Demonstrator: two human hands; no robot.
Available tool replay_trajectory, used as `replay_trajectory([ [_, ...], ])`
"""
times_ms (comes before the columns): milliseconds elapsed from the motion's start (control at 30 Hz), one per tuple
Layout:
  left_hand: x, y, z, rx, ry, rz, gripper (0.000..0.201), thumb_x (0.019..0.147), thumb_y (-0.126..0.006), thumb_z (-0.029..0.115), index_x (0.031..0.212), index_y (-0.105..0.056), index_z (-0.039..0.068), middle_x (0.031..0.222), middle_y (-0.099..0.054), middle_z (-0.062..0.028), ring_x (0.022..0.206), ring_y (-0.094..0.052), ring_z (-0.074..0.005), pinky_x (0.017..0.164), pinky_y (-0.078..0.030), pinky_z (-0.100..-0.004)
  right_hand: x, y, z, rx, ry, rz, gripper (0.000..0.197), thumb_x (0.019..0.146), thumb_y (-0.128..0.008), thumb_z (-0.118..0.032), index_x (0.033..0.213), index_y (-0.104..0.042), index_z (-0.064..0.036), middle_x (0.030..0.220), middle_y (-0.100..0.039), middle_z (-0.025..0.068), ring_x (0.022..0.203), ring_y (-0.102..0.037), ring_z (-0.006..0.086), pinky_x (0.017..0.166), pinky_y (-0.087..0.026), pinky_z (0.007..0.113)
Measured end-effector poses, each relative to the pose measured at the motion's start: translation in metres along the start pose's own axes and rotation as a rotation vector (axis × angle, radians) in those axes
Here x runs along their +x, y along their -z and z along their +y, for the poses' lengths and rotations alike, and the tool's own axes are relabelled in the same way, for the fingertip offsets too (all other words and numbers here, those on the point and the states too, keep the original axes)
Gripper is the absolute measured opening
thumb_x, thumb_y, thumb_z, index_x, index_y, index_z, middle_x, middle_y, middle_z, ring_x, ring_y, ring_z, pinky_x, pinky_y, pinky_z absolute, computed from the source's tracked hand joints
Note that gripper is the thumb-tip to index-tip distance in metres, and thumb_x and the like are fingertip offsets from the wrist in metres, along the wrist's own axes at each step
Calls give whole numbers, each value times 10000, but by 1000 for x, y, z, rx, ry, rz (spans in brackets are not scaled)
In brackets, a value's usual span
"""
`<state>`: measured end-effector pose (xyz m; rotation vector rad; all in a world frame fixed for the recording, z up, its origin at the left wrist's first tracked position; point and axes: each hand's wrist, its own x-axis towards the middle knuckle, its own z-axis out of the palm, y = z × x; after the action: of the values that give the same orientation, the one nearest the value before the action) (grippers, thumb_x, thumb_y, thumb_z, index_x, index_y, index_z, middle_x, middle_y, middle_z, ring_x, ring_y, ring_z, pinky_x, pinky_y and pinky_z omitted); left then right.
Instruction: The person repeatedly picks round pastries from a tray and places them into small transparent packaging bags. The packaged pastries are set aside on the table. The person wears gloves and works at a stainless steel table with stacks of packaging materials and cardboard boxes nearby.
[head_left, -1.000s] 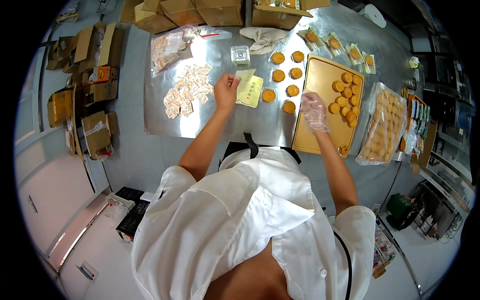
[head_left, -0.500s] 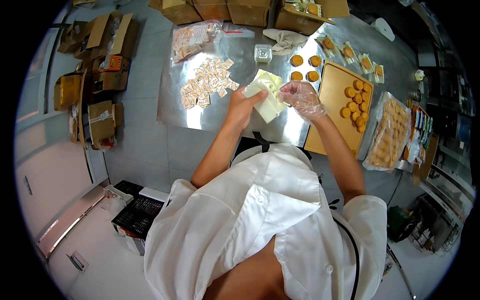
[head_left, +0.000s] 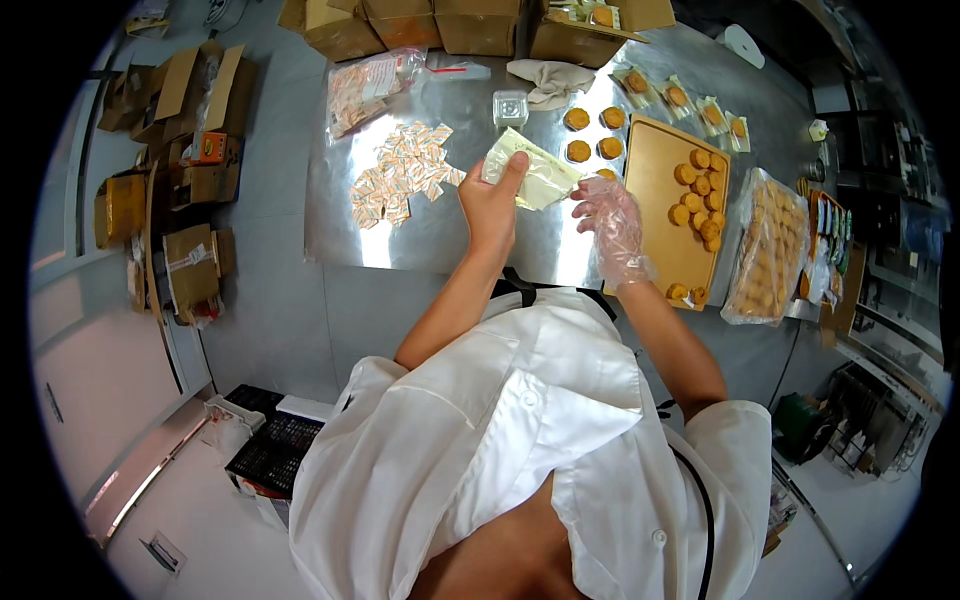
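Note:
My bare left hand (head_left: 492, 200) is closed on a pale yellow-green plastic wrapper bag (head_left: 532, 172), thumb on top, above the steel table. Just right of the bag, my right hand (head_left: 612, 222) wears a clear plastic glove. Its fingers are apart, with nothing visible in them. Beyond those fingers, a round golden cake (head_left: 605, 174) is partly hidden. Several more round golden cakes (head_left: 578, 151) stand on the steel behind it. Beside my right hand lies a tan tray (head_left: 655, 165) bearing a cluster of small cakes (head_left: 697, 203).
Small printed sachets (head_left: 400, 175) lie heaped on the left, below a plastic bag of sachets (head_left: 372, 88). A clear box (head_left: 510, 108) and a cloth (head_left: 550, 82) sit behind. Wrapped cakes (head_left: 675, 97) line the back right. A large bag of cakes (head_left: 768, 250) flanks the tray. Cardboard boxes (head_left: 480, 28) edge the back.
My right hand has come away from the wrapper's edge, its pinched fingers now spread. The wrapper has tilted in my left hand. The whole view has shifted slightly.

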<state>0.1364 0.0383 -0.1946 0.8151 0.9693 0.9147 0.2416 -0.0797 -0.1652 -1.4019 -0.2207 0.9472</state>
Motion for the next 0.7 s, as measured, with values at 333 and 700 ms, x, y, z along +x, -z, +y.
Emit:
replay_trajectory([
  [333, -8, -6, 20, 31, -132, 66, 293, 867, -766, 272, 860, -614, 22, 796, -629, 0, 693, -544, -57, 612, -453, -240, -14, -16, -22, -117, 46, -49, 205, 924, -646, -234, 972, -645, -35, 852, -656, 35, 660, -548, 73, 586, -435, 203],
  [700, -12, 2, 24, 218, -329, 81, 311, 845, -786, 258, 804, -600, 12, 749, -628, 2, 680, -525, -47, 603, -442, -230, -7, -28, -35, 19, -176, -12, 278, 876, -716, -257, 1013, -649, -24, 885, -649, 25, 646, -533, 85, 582, -431, 216],
])
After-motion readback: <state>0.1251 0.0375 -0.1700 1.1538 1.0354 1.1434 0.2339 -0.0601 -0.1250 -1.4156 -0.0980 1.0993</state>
